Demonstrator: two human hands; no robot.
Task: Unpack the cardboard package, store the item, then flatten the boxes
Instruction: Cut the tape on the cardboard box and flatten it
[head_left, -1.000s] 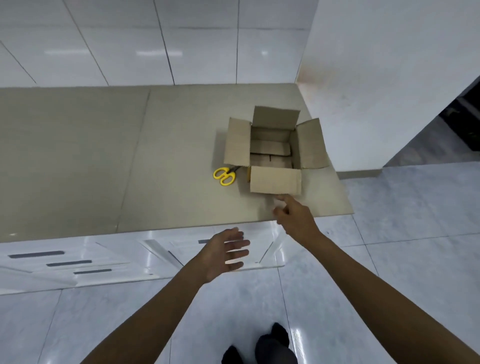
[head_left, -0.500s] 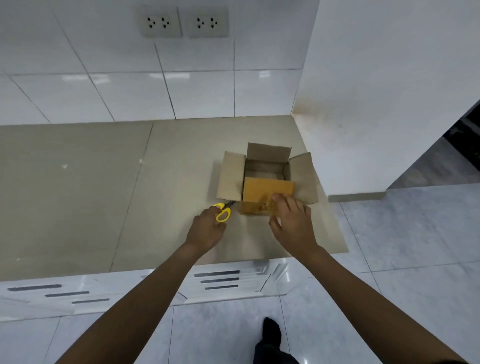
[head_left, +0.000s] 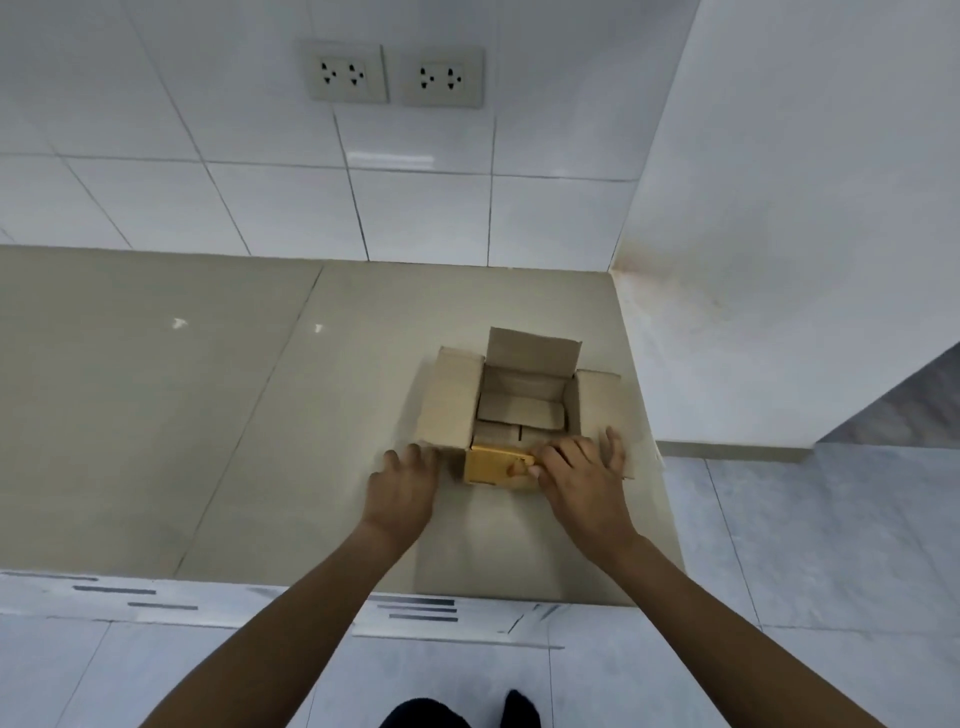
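beige countertop (head_left: 156, 415) meeting a white tiled wall (head_left: 208, 182); two double wall sockets (head_left: 345, 73) (head_left: 442, 77) above; grey marbled floor (head_left: 805, 545) at right.

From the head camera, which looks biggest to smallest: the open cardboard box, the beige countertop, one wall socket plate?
1. Beige countertop
2. Open brown cardboard box
3. Grey wall socket plate, though it sits farther from the camera, so its true size is unsure.

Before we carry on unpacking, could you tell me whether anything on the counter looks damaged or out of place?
Nothing stands out. The cardboard box sits upright on the counter with its flaps open, the right hand on its near flap and the left hand beside it. No spill or tear shows.
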